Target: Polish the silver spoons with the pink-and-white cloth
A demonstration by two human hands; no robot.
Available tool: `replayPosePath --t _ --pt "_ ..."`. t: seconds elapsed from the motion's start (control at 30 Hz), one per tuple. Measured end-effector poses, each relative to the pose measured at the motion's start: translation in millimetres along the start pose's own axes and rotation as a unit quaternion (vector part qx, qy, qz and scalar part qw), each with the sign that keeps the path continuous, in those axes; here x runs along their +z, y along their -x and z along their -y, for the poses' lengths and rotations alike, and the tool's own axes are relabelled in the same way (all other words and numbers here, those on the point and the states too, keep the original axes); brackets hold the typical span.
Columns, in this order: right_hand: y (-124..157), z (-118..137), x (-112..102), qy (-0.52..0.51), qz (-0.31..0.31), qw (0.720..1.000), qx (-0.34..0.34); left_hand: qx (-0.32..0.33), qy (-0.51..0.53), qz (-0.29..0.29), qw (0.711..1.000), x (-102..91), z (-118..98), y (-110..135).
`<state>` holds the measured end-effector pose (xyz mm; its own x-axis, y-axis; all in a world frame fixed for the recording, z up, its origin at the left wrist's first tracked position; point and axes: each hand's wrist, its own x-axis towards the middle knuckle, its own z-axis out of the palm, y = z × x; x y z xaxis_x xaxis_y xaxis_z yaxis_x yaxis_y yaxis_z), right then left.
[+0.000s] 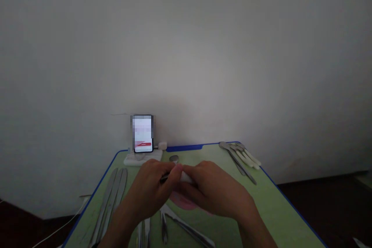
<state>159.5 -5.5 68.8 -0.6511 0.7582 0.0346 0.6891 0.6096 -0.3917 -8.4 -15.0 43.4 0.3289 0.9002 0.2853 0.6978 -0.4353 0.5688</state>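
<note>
My left hand (154, 188) and my right hand (216, 188) meet above the middle of the table, fingers closed and fingertips touching. Between them shows part of a smooth white object (186, 177), gripped by my right fingers; its kind is hidden. A dark, narrow piece (164, 178) shows at my left fingers, too covered to name. Just beyond the hands appears a spoon's bowl (174, 159); whether it is held or lying down I cannot tell. Something pink and rounded (186, 202) lies below my hands, mostly covered.
Several table knives (112, 197) lie at the left of the green table (261, 217). More metal cutlery (188, 229) lies at the near middle. Spoons and white-handled utensils (242, 158) rest at the back right. A lit phone (143, 133) stands on a white power strip (142, 159) by the wall.
</note>
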Motion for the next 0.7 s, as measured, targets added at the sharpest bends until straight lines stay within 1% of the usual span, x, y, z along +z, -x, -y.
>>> replayPosePath --t 0.1,0.2,0.3,0.4,0.47,0.57,0.63,0.7 --pt "-0.4 -4.9 -1.4 0.007 0.000 1.000 -0.004 -0.006 -0.023 -0.001 1.000 -1.2 1.0 -1.7" --pt "0.2 -14.4 -5.5 0.005 -0.002 1.000 0.001 -0.023 -0.021 -0.005 0.999 -7.1 6.3 -2.1" --pt "3.4 -25.3 -13.6 -0.029 0.009 1.000 -0.009 -0.038 -0.006 -0.017 0.999 -14.8 13.6 0.3" --pt "8.1 -35.8 -22.3 -0.085 0.027 0.995 -0.037 -0.030 -0.009 -0.028 0.999 -21.1 17.2 5.1" --pt "11.0 -42.0 -26.3 -0.135 0.039 0.988 -0.060 -0.006 -0.021 -0.032 0.999 -24.2 16.1 9.3" --pt "14.0 -48.5 -28.9 -0.204 0.050 0.973 -0.090 0.056 -0.035 -0.055 0.996 -26.6 11.1 15.9" --pt "15.2 -50.1 -29.1 -0.217 0.054 0.971 -0.091 0.097 -0.031 -0.079 0.992 -26.7 8.1 19.4" --pt "16.0 -49.6 -29.0 -0.207 0.060 0.973 -0.078 0.130 -0.024 -0.099 0.986 -26.0 6.4 21.4"
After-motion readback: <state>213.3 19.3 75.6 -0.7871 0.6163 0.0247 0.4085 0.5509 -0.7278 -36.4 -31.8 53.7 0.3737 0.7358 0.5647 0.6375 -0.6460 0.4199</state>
